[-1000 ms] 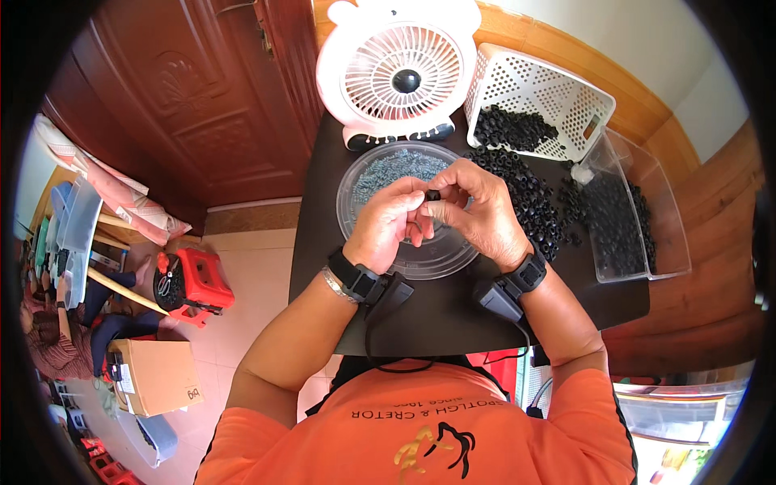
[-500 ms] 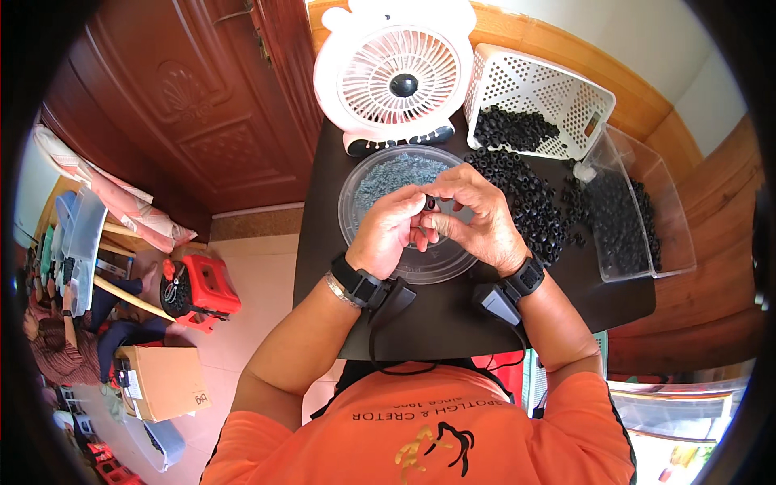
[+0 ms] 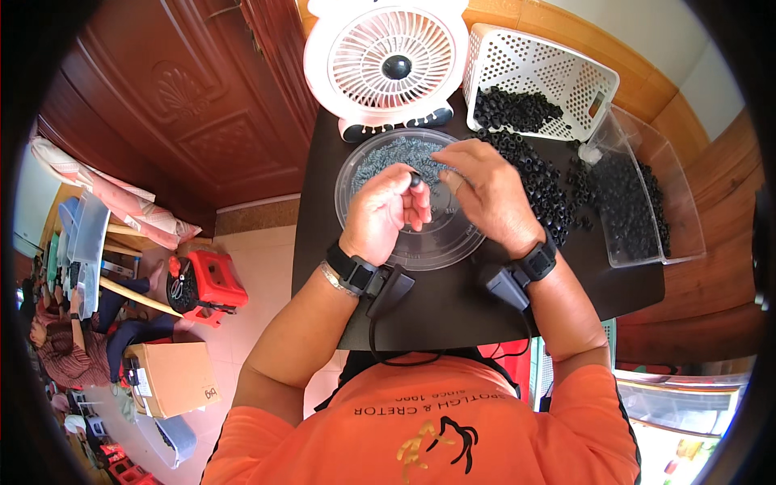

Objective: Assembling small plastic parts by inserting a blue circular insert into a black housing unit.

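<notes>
My left hand (image 3: 388, 212) is over a round clear plastic tray (image 3: 420, 242) and pinches a small black ring (image 3: 415, 180) at its fingertips. My right hand (image 3: 487, 194) hovers beside it, fingers bent toward a heap of small grey-blue springs (image 3: 396, 153) in the tray's far half. Whether the right fingers hold a spring is hidden. A pile of loose black rings (image 3: 537, 174) lies on the black table (image 3: 453, 299) just right of my right hand.
A white desk fan (image 3: 388, 61) stands behind the tray. A white perforated basket (image 3: 541, 77) tipped on its side spills black rings. A clear plastic box (image 3: 638, 194) with more rings sits at right. Red stool (image 3: 206, 283) and cardboard box (image 3: 170, 376) on the floor left.
Both hands stay together over the tray; the right hand has shifted slightly toward the spring heap. The view has drifted a little.
</notes>
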Motion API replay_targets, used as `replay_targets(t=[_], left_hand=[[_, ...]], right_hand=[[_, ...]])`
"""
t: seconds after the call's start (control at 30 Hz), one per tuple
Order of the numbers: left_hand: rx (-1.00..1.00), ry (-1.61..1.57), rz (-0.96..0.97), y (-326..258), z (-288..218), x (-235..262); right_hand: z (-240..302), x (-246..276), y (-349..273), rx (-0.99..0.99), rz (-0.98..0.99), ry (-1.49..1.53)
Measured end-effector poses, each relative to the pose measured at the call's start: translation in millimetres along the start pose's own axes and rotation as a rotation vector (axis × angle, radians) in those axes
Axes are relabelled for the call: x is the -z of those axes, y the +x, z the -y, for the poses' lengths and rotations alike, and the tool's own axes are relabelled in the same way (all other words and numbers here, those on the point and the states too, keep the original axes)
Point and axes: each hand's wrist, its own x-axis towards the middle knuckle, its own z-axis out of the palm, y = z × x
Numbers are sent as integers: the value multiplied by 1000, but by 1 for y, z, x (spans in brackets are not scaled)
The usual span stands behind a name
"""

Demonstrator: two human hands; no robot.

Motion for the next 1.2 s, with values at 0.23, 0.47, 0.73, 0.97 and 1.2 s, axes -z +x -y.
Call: replay_targets(t=[0.23, 0.47, 0.73, 0.97, 1.2], left_hand=[[-70, -62, -120, 1, -7, 9], [-26, -7, -164, 1, -6, 10], [88, 154, -151, 1, -8, -1], [134, 475, 3, -1, -6, -12], [146, 563, 84, -4, -9, -18]], right_hand=[[-19, 15, -10, -308, 538, -59], [-24, -14, -20, -130, 464, -124], [-21, -7, -10, -463, 313, 529], [-16, -3, -9, -607, 393, 940], [-9, -2, -8, -626, 399, 897]])
